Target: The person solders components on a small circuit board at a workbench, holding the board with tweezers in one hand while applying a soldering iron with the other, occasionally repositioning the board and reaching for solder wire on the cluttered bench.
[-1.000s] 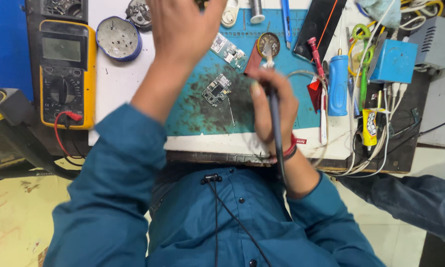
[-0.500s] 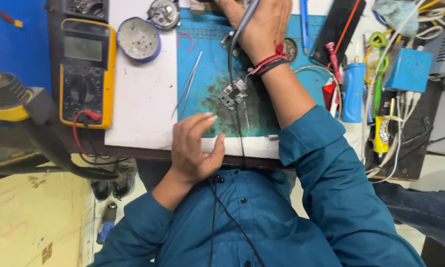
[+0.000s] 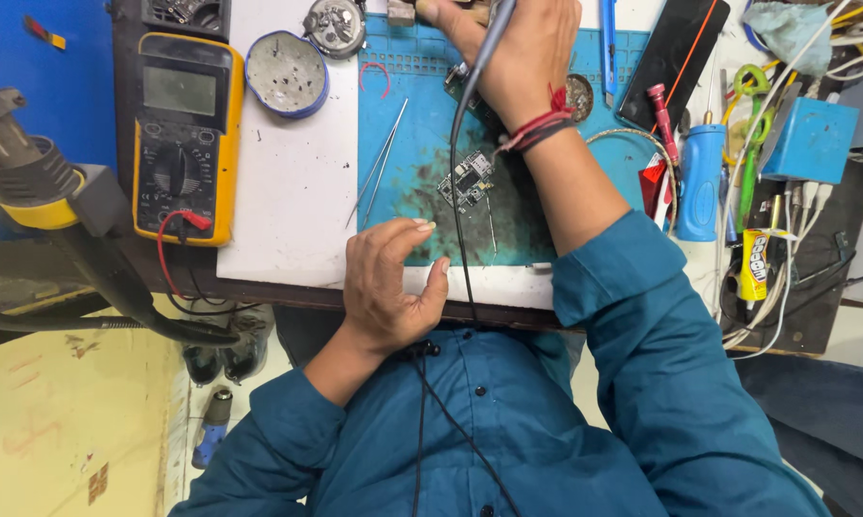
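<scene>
My right hand point(image 3: 518, 53) reaches to the far edge of the blue work mat point(image 3: 408, 191) and grips a grey soldering iron handle point(image 3: 494, 29); its black cord point(image 3: 455, 191) trails back toward me. A small circuit board point(image 3: 467, 179) lies on the mat's dark stained patch, below that hand. My left hand point(image 3: 386, 282) rests at the near edge of the bench, fingers loosely curled and holding nothing. Metal tweezers point(image 3: 379, 168) lie on the mat just above it.
A yellow multimeter point(image 3: 184, 134) with a red lead sits at the left, beside a round tin point(image 3: 286, 73). A hot-air gun point(image 3: 29, 168) juts in at far left. A blue bottle point(image 3: 702, 182), blue box point(image 3: 811, 139), wires and tubes crowd the right side.
My right hand has moved further up the mat with the soldering iron. My left hand has stayed at the near bench edge. The view has shifted slightly.
</scene>
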Demonstrator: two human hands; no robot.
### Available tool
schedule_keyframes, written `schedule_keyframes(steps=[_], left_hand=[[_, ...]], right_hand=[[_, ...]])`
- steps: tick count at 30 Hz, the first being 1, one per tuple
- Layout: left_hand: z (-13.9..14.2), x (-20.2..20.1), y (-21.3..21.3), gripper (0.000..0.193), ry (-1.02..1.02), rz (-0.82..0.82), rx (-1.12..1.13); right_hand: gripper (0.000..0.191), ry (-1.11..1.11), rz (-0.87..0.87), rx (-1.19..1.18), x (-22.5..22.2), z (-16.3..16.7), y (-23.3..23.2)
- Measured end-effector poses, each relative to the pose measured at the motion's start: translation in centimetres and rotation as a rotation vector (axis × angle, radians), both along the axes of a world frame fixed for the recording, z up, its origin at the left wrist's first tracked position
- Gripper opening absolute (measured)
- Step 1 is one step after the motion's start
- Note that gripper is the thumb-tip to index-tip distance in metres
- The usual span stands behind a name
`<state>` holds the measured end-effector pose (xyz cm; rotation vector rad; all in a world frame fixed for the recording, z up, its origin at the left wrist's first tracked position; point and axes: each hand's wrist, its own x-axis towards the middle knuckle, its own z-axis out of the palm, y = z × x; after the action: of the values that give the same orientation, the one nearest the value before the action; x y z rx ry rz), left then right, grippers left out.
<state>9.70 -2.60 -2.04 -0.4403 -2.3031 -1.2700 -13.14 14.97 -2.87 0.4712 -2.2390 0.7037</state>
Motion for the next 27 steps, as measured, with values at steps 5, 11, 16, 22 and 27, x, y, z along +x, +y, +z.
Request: schedule_keyframes(steps=[5, 11, 16, 22, 27], left_hand=[[0.0, 0.2, 0.3, 0.051, -0.006, -0.004, -0.021], [0.0, 0.2, 0.4, 0.051, 0.003, -0.003, -0.026], [0.0, 0.2, 0.5, 0.05, 0.004, 0.005, -0.025], [-0.2, 0.1, 0.4, 0.05, 0.013, 0.008, -0.031], [-0.1, 0.2, 0.4, 0.05, 0.01, 0.002, -0.029]], right_hand=[[0.05, -0.199, -0.026, -0.021, 0.8, 0.0, 0.4], [0.051, -0.095, -0.02, 0.001, -0.2, -1.8, 1.1], [0.05, -0.057, -0.005, 0.029, -0.4, -2.3, 1.9], [0.051, -0.088, 0.043, 0.045, -0.5, -1.4, 2.2], [0.046, -0.139, 0.124, -0.068, 0.8, 0.2, 1.6]])
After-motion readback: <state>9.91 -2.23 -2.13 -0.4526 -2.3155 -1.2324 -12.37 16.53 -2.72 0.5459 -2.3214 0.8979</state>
